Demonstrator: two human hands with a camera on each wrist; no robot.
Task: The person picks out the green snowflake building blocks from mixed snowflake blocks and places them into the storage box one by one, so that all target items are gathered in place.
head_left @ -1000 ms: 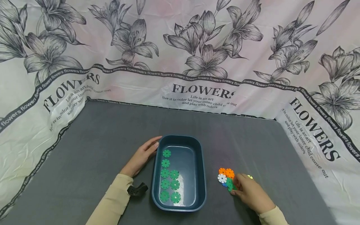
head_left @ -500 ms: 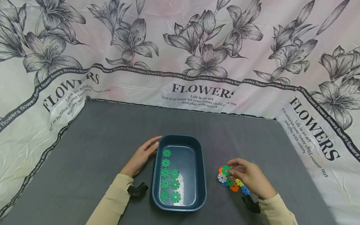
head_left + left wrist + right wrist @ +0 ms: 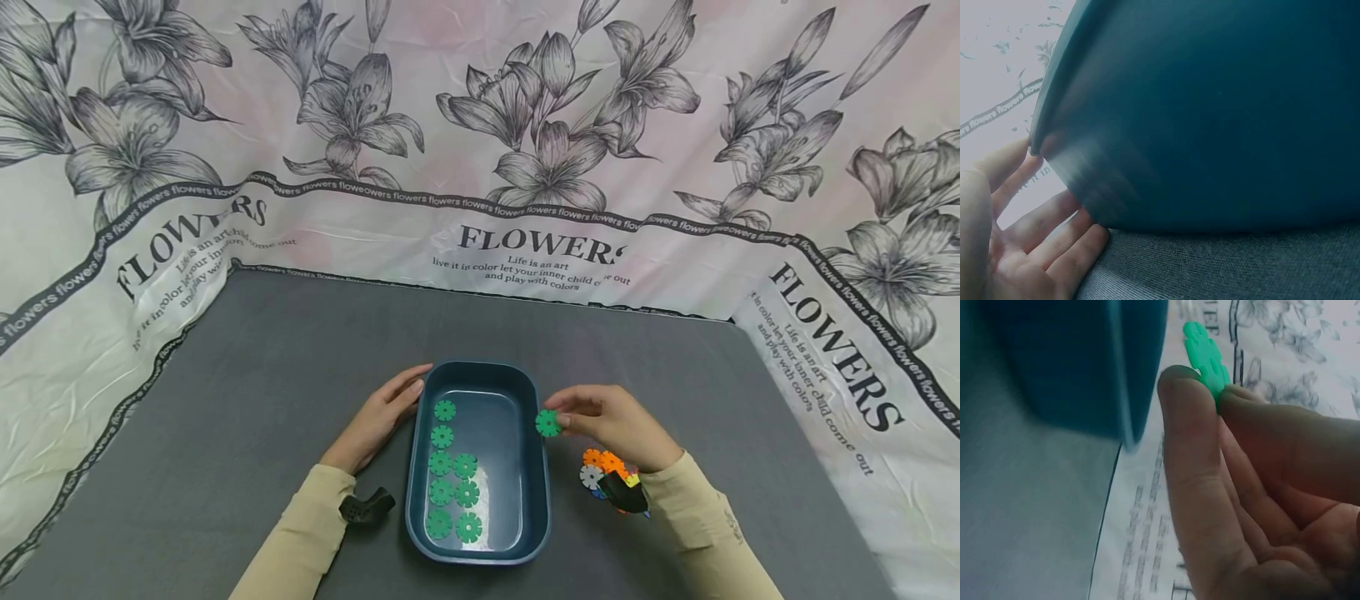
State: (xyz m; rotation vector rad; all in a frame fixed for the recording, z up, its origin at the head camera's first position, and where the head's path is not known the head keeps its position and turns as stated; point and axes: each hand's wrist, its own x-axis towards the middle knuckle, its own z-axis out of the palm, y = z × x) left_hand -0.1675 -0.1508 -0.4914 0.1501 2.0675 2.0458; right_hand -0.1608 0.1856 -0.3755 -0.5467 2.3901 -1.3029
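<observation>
My right hand [image 3: 611, 421] pinches a green notched plastic disc [image 3: 547, 423] between thumb and fingers. The disc is at the right rim of a blue tray [image 3: 517, 546]; the right wrist view shows the disc [image 3: 1205, 356] nearly edge-on beside the tray wall [image 3: 1085, 369]. Inside the tray lie several green discs [image 3: 440, 492] in two columns on its left side. My left hand [image 3: 378, 421] rests against the tray's outer left side. In the left wrist view its fingers [image 3: 1063, 219] are fairly straight and touch the tray's wall, with one digit near the rim.
A small pile of orange, white, blue and yellow discs [image 3: 592, 477] lies right of the tray, partly hidden by the black strap device [image 3: 626, 493] on my right wrist. A grey cloth [image 3: 315, 333] covers the table, with a floral curtain [image 3: 525, 242] round its edges.
My right hand has lifted a green disc from the pile and carried it left and away from me to the tray's right rim. My left hand and the tray have stayed put.
</observation>
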